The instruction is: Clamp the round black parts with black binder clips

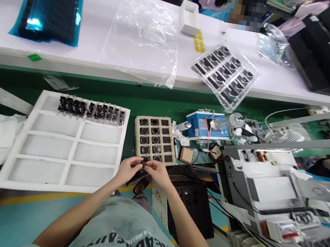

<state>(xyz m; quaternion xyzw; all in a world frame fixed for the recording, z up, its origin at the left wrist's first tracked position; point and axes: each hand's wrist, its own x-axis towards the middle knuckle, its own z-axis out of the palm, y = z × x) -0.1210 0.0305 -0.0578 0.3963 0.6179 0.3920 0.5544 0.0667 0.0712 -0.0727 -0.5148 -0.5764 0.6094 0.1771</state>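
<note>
My left hand (128, 169) and my right hand (158, 171) meet at the near edge of a beige compartment tray (136, 135). Between their pinched fingertips is a small dark round part (143, 165), too small to make out in detail. Several black round parts (145, 140) sit in the tray's left and middle columns, while the right column shows dark pockets. Left of the tray lies a white foam divider tray (73, 152), with a row of black binder clips (91, 110) in its far compartments.
A blue device (204, 125) with cables stands right of the tray, near a grey machine (264, 190). On the shelf above lie a clear plastic bag (144, 40), a sheet of black cut-outs (225, 75) and a blue-wrapped stack (54, 3). White tissues (1, 138) lie at left.
</note>
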